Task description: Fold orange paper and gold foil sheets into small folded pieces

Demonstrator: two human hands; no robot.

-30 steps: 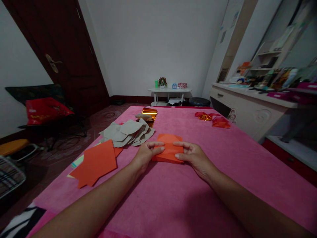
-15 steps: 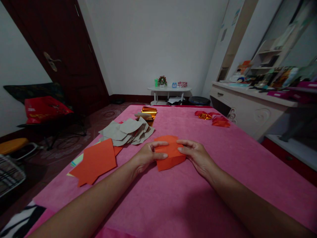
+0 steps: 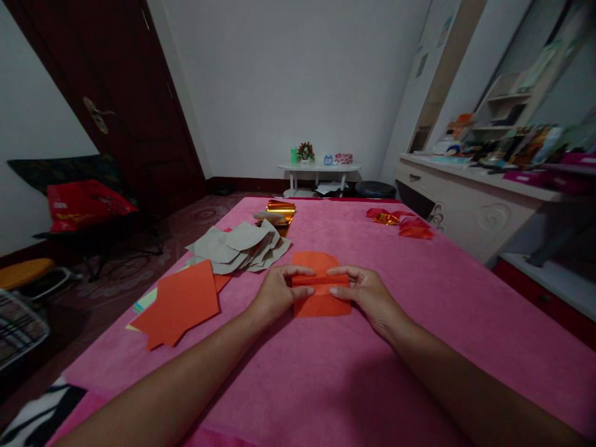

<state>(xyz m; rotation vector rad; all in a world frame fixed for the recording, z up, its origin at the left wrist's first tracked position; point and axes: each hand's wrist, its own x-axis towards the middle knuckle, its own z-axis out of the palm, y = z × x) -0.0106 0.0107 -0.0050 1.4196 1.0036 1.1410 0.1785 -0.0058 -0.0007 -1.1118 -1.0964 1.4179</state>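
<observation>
A small orange sheet of paper (image 3: 321, 305) with a crease across its middle is held between my two hands, over the pink-covered surface (image 3: 298, 379). My left hand (image 3: 282, 288) pinches its left edge between thumb and fingers. On the opposite edge, my right hand (image 3: 365, 288) grips the paper the same way, its thumb lying below the crease and its fingers above. Left of my hands lie larger orange paper sheets (image 3: 184, 301) on top of paler ones. Behind those is a loose pile of grey paper pieces (image 3: 233, 245).
Shiny gold foil (image 3: 282, 210) lies at the far left of the pink cover. Red and gold folded pieces (image 3: 414, 227) sit at the far right. Beyond stands a small white table (image 3: 319, 167); a white dresser (image 3: 470, 180) is along the right, and a red bag (image 3: 88, 205) rests at left.
The orange paper has turned slightly and its lower edge is now level. My right fingers have shifted left along it, and the fold across its middle shows more sharply.
</observation>
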